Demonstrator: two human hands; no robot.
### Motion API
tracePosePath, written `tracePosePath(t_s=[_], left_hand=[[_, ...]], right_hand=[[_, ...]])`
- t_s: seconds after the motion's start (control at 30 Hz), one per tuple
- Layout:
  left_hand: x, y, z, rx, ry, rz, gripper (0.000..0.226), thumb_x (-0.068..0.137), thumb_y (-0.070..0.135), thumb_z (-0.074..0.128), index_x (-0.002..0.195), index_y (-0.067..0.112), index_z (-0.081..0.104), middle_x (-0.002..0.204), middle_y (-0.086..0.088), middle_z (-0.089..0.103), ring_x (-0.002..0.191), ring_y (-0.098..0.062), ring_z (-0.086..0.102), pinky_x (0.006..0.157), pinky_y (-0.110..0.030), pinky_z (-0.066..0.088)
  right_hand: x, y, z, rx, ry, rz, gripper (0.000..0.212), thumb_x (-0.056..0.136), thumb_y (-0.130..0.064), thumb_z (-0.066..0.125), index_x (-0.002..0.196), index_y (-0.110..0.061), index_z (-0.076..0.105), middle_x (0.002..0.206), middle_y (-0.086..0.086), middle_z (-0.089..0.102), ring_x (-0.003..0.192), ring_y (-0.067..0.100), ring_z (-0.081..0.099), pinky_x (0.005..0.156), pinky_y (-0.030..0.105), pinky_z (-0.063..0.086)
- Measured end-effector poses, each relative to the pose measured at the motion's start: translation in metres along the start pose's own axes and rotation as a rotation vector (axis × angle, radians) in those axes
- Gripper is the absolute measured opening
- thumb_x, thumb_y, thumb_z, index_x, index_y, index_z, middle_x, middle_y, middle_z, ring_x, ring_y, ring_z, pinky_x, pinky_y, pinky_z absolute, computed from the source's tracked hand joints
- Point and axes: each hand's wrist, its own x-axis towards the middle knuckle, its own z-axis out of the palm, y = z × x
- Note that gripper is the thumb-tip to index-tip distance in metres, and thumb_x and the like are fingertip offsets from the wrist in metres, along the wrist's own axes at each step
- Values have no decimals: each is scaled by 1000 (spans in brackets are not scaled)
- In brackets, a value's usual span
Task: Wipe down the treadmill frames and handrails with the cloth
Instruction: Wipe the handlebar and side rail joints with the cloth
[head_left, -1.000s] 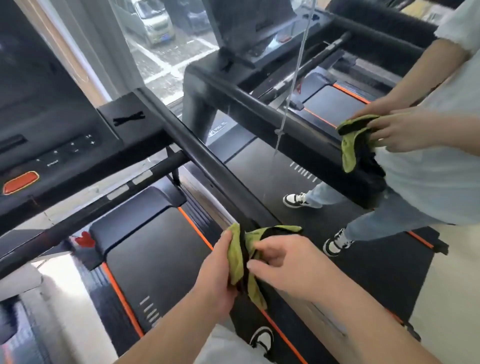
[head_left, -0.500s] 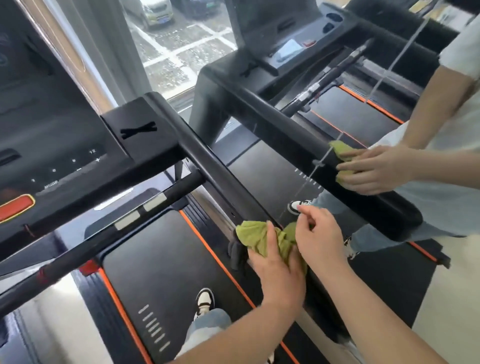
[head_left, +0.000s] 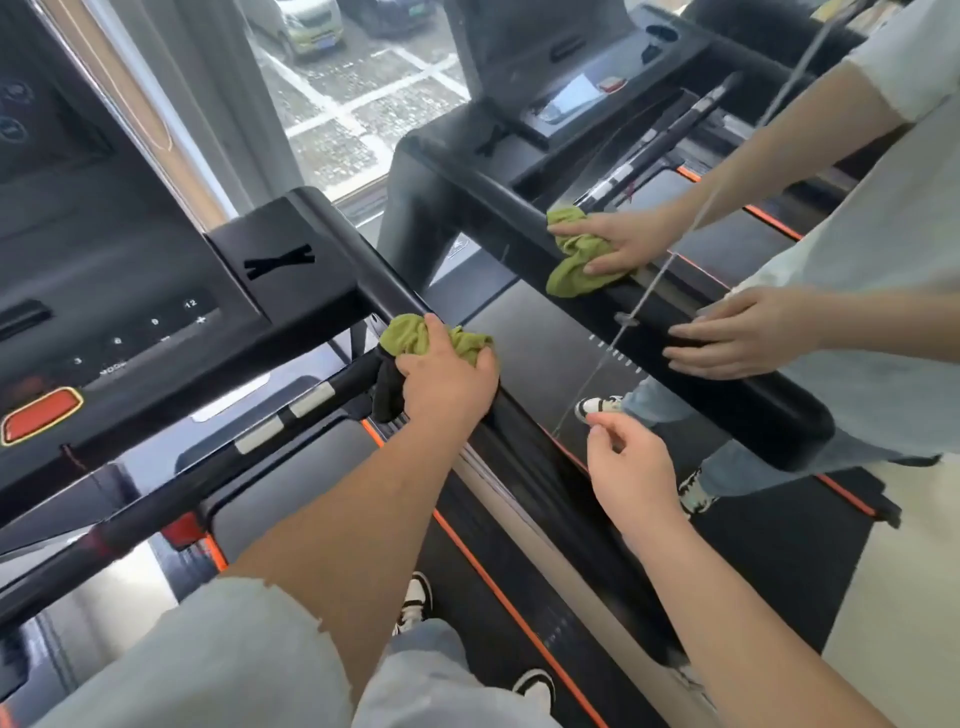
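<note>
Step in hand: wiping the right-side handrail (head_left: 382, 293) of the wearer's treadmill, at its upper end where it meets the console (head_left: 130, 291).

The green cloth (head_left: 413, 335) lies bunched on top of this handrail near frame centre, with a darker fold hanging off at 7 o'clock. The left hand (head_left: 449, 382) holds it from above: fingers (head_left: 485, 358) curled over the bundle and clamped on it, palm bearing down on the rail. The right hand (head_left: 631, 462) hovers at 4 o'clock of the cloth, apart from the rail. Its fingers are loosely curled with thumb and forefinger close together, and nothing shows between them.

Next move, as judged: draw the cloth down the rail toward 5 o'clock with steady pressure, wrapping it round the tube so the underside is covered. Much of the frame appears untreated.

Limits of view:
- The rail's underside and lower end are hidden or blurred.
- The console is cut off at 9 o'clock.
- A thin pale line (head_left: 644, 296) runs from 1 o'clock to near the right thumb; its nature and any contact cannot be told.
- At 2 o'clock a second person wipes the neighbouring treadmill's rail (head_left: 753, 415) with a second green cloth (head_left: 576, 260).
</note>
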Motion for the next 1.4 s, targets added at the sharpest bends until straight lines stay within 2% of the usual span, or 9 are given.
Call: tracePosePath(t_s=[0.33, 0.47, 0.63, 0.73, 0.87, 1.03, 1.13, 1.27, 1.4], left_hand=[[-213, -27, 100, 165, -179, 205, 89, 98, 64, 44, 161, 39, -13, 131, -21, 46, 98, -39, 64, 79, -39, 45], [-288, -39, 129, 335, -432, 396, 92, 98, 56, 48, 158, 41, -20, 125, -19, 54, 102, -40, 66, 77, -44, 48], [-326, -60, 108, 432, -796, 575, 45, 97, 44, 49, 141, 37, 48, 135, -9, 62, 120, -39, 58, 104, -47, 48], [-310, -70, 77, 231, -735, 369, 39, 91, 51, 47, 129, 42, 55, 125, -1, 68, 117, -30, 60, 103, -43, 51], [-269, -78, 30, -142, -602, 168, 39, 89, 61, 51, 115, 38, 68, 114, 6, 73, 110, -18, 67, 103, -40, 53], [-253, -96, -26, -673, -419, 11, 22, 106, 39, 50, 106, 34, 72, 99, 9, 78, 91, -3, 73, 82, -19, 56], [-251, -115, -54, -864, -327, -102, 24, 108, 41, 47, 112, 36, 70, 107, 6, 78, 98, -10, 74, 92, -29, 57], [-251, -130, -85, -986, -427, -216, 28, 100, 42, 57, 120, 30, 73, 108, -4, 79, 103, -27, 74, 101, -51, 55], [-245, -157, -108, -862, -584, -9, 43, 83, 20, 62, 121, 40, 68, 112, -2, 77, 96, -23, 75, 90, -48, 61]], right_hand=[[-64, 82, -77, 83, 64, 87, 34, 107, -26, 45, 138, -21, 60, 129, -5, 62, 114, 11, 53, 108, 39, 45], [-81, 102, -100, 159, 129, 84, 31, 105, -22, 52, 134, -18, 63, 128, -1, 64, 116, 13, 58, 107, 42, 48], [-99, 89, -118, 251, 135, 24, 26, 103, -15, 52, 123, -17, 69, 110, -6, 66, 107, 16, 61, 101, 36, 49], [-107, 78, -117, 262, 104, -15, 21, 102, -18, 54, 113, -24, 71, 101, -12, 70, 103, 14, 66, 97, 39, 54], [-127, 57, -95, 274, -86, -23, 18, 103, -19, 56, 101, -18, 74, 79, 3, 73, 69, 13, 69, 66, 36, 61], [-163, 33, -41, 163, -332, -50, 23, 99, -48, 62, 99, -27, 72, 90, -4, 73, 86, 12, 70, 81, 42, 64], [-178, 17, -15, 255, -325, 14, 35, 94, -59, 63, 112, -29, 68, 102, -7, 72, 95, 10, 70, 87, 42, 61], [-209, -10, 14, 391, -638, 86, 37, 98, -55, 59, 113, -25, 74, 101, -6, 80, 96, 12, 76, 87, 35, 60], [-219, -17, 39, 404, -491, -10, 20, 98, -45, 65, 114, -34, 72, 101, -11, 79, 95, 9, 75, 83, 32, 60]])
